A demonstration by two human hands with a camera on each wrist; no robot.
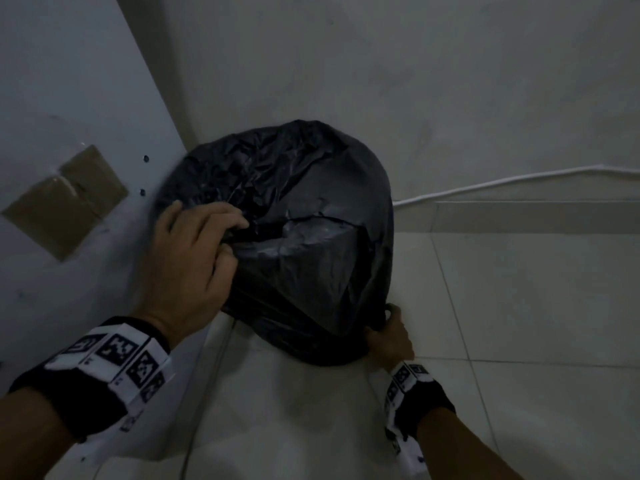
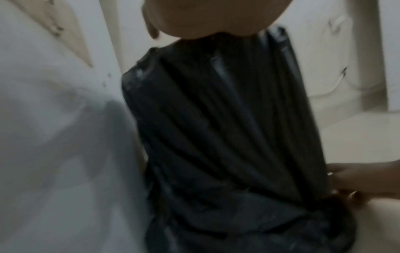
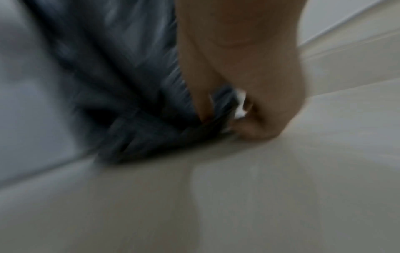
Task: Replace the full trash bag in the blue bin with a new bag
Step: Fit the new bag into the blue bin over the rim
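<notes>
The black trash bag stands mid-frame between the hands: left hand grips its top folds, right hand pinches its lower-right hem.

The head view looks steeply down from above, both wrist views close in (blurred), all sharing the black bag.

Both hands, left and right, curl, gripping.

I stand in dim light over pale glossy floor tiles; a thin white cable runs along the plain off-white wall.
</notes>
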